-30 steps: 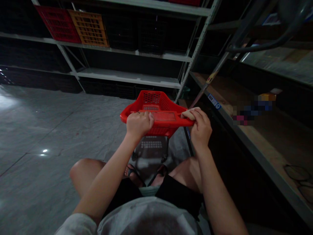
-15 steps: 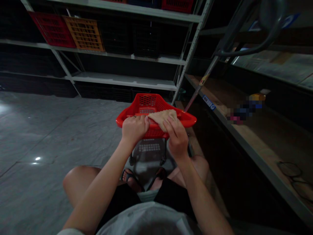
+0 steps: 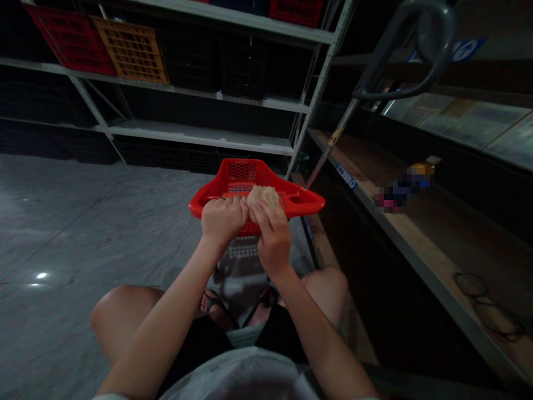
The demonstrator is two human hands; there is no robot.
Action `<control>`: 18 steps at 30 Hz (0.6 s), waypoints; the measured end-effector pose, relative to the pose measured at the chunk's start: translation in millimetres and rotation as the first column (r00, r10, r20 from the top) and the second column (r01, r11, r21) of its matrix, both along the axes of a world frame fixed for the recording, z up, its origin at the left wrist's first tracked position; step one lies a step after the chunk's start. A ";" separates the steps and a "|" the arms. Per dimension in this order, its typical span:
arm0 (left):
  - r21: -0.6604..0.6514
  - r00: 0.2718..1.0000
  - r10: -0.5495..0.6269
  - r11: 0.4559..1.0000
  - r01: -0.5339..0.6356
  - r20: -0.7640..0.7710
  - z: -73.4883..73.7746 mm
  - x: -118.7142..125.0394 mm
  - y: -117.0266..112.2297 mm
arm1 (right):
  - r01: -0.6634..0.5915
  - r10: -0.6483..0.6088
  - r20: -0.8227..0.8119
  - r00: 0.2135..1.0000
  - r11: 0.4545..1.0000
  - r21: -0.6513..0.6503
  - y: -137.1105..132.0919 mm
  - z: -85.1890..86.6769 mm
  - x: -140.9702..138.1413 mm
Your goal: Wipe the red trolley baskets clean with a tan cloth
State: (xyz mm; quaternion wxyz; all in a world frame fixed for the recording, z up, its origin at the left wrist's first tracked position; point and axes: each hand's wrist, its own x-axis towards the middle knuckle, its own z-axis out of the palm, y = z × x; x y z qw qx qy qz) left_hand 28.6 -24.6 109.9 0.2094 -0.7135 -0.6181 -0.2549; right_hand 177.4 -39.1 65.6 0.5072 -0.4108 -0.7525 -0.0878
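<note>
A red plastic shopping cart (image 3: 306,204) stands right in front of my knees, its handle side facing me. Fingers wrapped over the left part of its handle bar, my left hand (image 3: 224,219) grips it. A crumpled beige cloth (image 3: 264,194) lies on the bar just right of that hand. My right hand (image 3: 275,239) is closed over the cloth and presses it to the bar, its fingers bent. The two hands are close together, nearly touching. Part of the handle is hidden beneath the hands and cloth.
White metal shelving (image 3: 200,133) stands behind the cart, holding a red crate (image 3: 75,41), a yellow crate (image 3: 131,50) and black crates. To the right runs a low wooden shelf (image 3: 416,239) with a coiled black cable (image 3: 495,316). A pole with a grey loop handle (image 3: 400,91) leans beside the cart.
My right hand has slid left along the handle with the cloth, up to my left hand. The cloth is more bunched. My left hand keeps its grip, and the view has shifted slightly.
</note>
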 end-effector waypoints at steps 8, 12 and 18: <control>-0.040 1.000 0.006 0.999 -0.007 -0.027 1.7 -7.7 -3.3 | -0.077 0.114 0.141 0.983 0.967 -0.243 34.7 44.7 42.3; -0.036 0.999 0.016 0.999 -0.017 -0.030 1.7 -5.9 -4.6 | -0.090 0.096 0.020 0.995 0.977 -0.193 43.1 29.8 104.4; -0.041 0.999 0.019 0.999 -0.021 -0.031 1.7 -3.5 -6.0 | -0.072 0.023 -0.176 0.984 0.958 -0.277 92.9 19.2 167.9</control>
